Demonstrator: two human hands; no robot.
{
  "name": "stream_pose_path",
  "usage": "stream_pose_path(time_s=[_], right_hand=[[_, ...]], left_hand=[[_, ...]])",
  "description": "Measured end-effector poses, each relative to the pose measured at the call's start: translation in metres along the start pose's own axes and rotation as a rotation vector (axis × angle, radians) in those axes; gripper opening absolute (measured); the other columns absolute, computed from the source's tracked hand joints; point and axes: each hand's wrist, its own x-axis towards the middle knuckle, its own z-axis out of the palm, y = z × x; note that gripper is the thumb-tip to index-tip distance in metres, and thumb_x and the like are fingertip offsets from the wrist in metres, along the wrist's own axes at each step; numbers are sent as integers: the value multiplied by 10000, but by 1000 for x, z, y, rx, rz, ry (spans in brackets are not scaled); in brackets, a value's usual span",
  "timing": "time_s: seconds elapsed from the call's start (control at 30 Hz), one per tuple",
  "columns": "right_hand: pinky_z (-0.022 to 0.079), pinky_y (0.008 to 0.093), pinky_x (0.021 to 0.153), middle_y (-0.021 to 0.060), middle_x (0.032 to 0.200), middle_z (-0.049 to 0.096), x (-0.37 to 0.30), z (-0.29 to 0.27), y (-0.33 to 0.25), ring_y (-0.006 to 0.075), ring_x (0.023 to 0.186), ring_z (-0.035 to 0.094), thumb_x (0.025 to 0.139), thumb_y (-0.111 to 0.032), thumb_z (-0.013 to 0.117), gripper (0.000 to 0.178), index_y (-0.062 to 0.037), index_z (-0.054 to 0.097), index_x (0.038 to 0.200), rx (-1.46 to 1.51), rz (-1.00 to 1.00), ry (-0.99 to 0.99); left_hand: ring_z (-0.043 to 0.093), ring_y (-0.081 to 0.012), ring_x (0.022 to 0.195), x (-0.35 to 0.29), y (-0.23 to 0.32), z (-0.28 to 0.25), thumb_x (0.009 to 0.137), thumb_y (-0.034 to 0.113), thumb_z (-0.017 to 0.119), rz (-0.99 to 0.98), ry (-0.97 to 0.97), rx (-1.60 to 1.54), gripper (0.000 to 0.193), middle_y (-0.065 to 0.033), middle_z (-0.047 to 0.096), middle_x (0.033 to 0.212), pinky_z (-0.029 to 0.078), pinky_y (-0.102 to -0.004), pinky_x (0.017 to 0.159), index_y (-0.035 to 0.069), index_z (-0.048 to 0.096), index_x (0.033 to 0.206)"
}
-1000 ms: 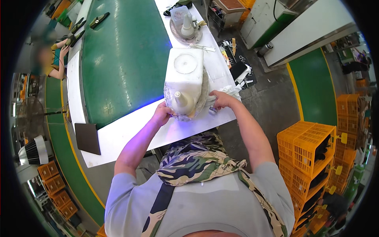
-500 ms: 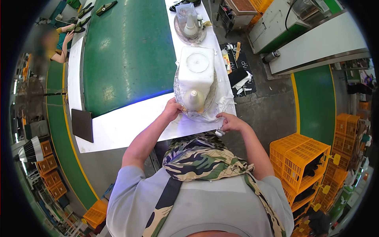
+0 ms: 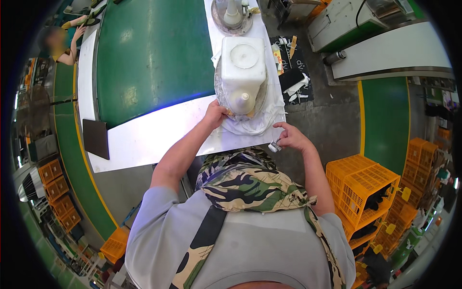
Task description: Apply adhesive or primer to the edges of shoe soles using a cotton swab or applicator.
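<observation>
I record remotely: left forearm (image 3: 185, 149) reaching forward and inward, left hand (image 3: 215, 114) with fingers (image 3: 223, 111) curled; right forearm (image 3: 314, 172) forward, right hand (image 3: 292, 138) apart, index finger (image 3: 281, 125) extended leftward, remaining fingers folded inward

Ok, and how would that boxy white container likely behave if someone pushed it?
The boxy white container is probably stiff, given its flat faces. It looks bulky, so it could be heavy if full, though its contents don't show. Its squarish shape makes rolling unlikely.
</observation>
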Motion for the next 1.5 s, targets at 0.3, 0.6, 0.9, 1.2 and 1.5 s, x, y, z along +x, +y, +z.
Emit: stream_pose_path(time_s=[0.3,0.6,0.9,1.2,1.5], right_hand=[[457,250,551,15,683,599,12,-9,-10,101,580,572,737,6,711,570,-37,513,1270,85,-62,77],[418,239,533,11,693,602,37,-6,-13,100,573,567,773,-65,746,399,-57,536,1112,246,-161,261],[442,235,517,31,725,653,49,3,-6,112,602,635,804,-63,755,243,-56,576,968,472,-154,349],[475,225,601,29,777,648,21,22,-17,108,663,630,825,-27,724,162,-53,590,913,390,-397,378],[495,225,754,43,916,665,-36,59,-51,76,819,604,820,24,721,160,-14,595,912,402,-666,264]], left_hand=[[683,-306,905,2,6,6,732,-153,480,-41,22,58,528,-155,664,1100,596,-421,755,-11,552,1235],[697,-307,916,-6,12,20,802,-133,508,-63,85,304,446,-177,669,1126,599,-413,761,-20,556,1231],[672,-242,843,-33,18,4,834,-62,569,-117,99,340,327,-138,666,1036,569,-330,819,-63,599,1160],[635,-123,723,-131,-11,66,872,140,709,-8,66,560,257,-57,688,865,500,-274,631,-10,684,1079],[614,-97,832,-150,-5,151,854,40,736,460,-99,358,241,-38,675,919,493,-236,732,-21,671,1078]])
